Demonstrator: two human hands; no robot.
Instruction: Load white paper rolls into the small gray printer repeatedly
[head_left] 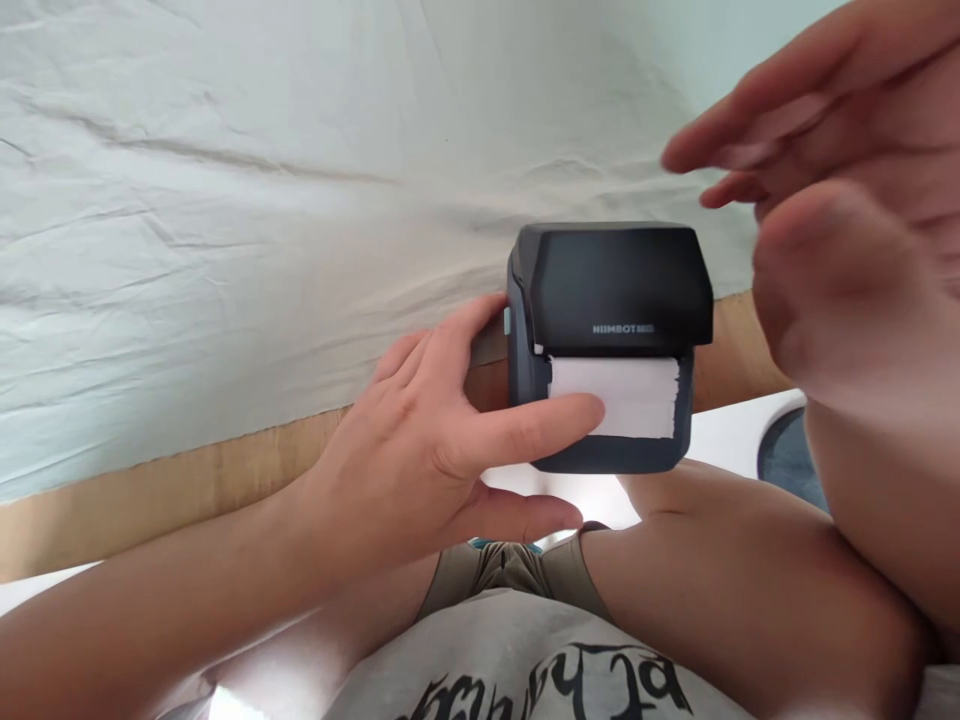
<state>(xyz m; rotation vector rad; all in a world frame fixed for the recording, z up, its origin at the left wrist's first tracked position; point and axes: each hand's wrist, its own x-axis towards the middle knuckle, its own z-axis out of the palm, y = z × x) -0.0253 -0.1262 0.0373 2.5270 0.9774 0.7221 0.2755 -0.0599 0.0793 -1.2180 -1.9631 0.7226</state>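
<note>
A black label printer (619,285) marked NIIMBOT is right of centre, with white label paper (637,390) showing in its front below the dark lid. The lid appears to be down. My left hand (427,430) is at the printer's left side: its index finger stretches across the front over the paper, other fingers reach the left side by a small light button (507,321), and the thumb stands apart below. My right hand (847,190), blurred and close to the camera, is raised at the upper right, away from the printer, thumb and fingers parted, nothing visible between them.
A wrinkled pale cloth (225,220) covers the surface ahead, with a wooden edge (247,470) along its near side. Below are my bare legs (720,570) and a light shirt (525,660) with dark lettering. A dark rounded object (791,455) shows at right, partly hidden by my arm.
</note>
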